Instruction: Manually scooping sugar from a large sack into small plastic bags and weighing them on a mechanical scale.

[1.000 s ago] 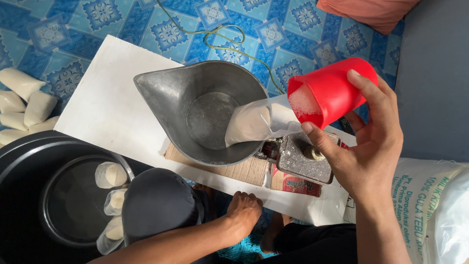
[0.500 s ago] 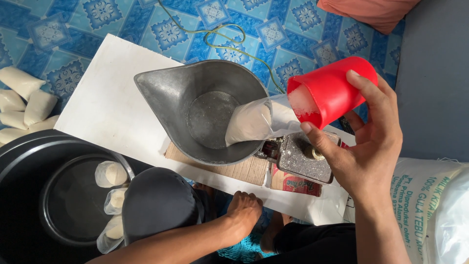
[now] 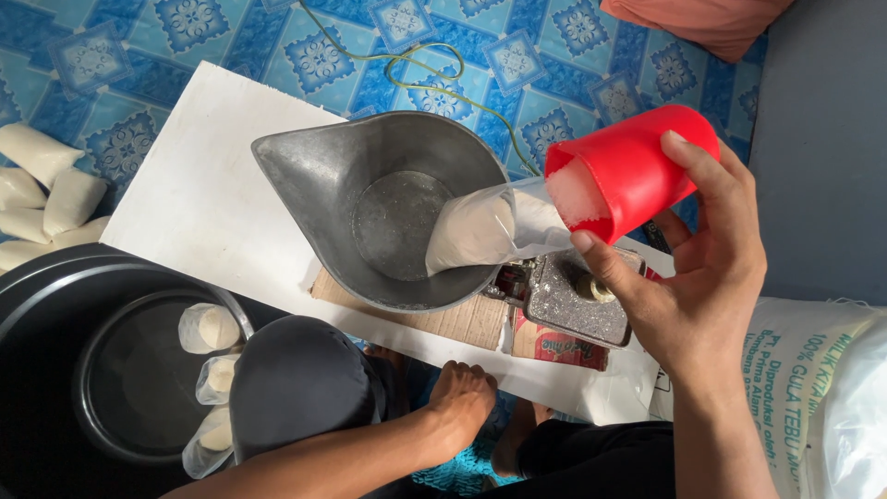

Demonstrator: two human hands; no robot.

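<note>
In view are 2 hands: 1 right hand (image 3: 707,296) and 1 left hand (image 3: 459,404). There is 1 red cup (image 3: 628,171), 1 clear plastic bag (image 3: 490,225) partly filled with white grains, 1 grey metal scoop pan (image 3: 351,176), 1 white board (image 3: 199,199), 1 black basin (image 3: 37,305), 1 green cord (image 3: 416,65) and 1 printed white sack (image 3: 813,370). At the left edge lie 5 filled white packets (image 3: 37,152); 3 more bags (image 3: 208,328) sit inside the basin.
</note>
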